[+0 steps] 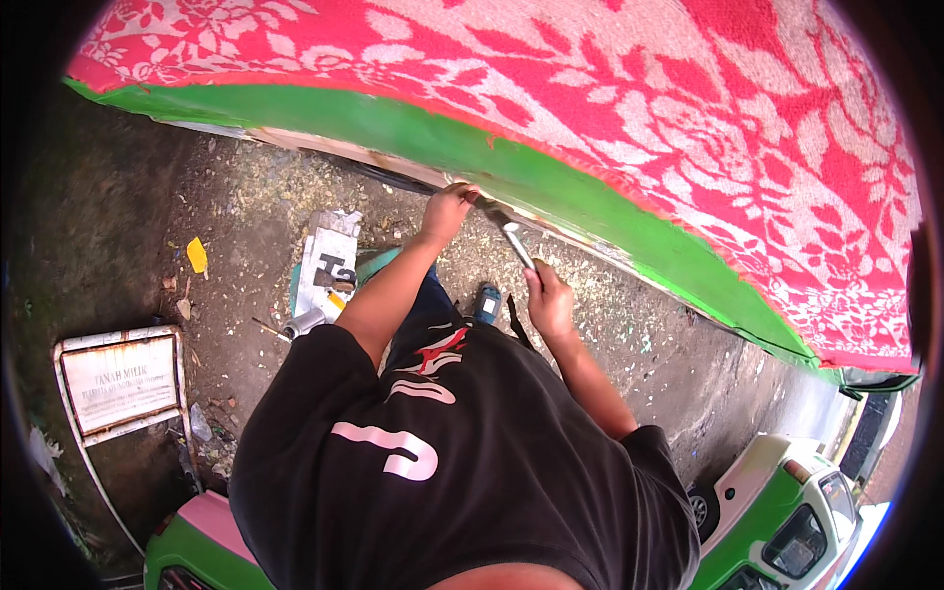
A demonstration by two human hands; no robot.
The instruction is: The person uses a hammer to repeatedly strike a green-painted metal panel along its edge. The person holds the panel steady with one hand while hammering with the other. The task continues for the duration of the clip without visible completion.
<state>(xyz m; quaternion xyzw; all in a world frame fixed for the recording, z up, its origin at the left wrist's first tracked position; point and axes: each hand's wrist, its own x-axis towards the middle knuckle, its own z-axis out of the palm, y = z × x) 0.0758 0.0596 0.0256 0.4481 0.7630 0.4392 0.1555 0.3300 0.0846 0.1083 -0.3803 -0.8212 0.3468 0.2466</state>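
Observation:
In front of me runs the lower green panel (413,138) of a large covered body, with a worn, pale strip along its bottom edge. My left hand (449,211) is closed at this edge, its fingers round a small dark thing that I cannot make out. Slightly nearer and to the right, my right hand (551,303) grips a tool with a shiny metal shaft (517,245). The shaft slants up to the left, and its dark far end lies close to my left fingers; whether they touch is unclear.
A red and white floral cloth (688,128) drapes over the panel. Pale chips litter the ground. Left of my legs are a white printed sheet (329,258) and a metal can (305,323). A rusty-framed sign (123,379) stands left; a green and white vehicle (772,511) stands behind right.

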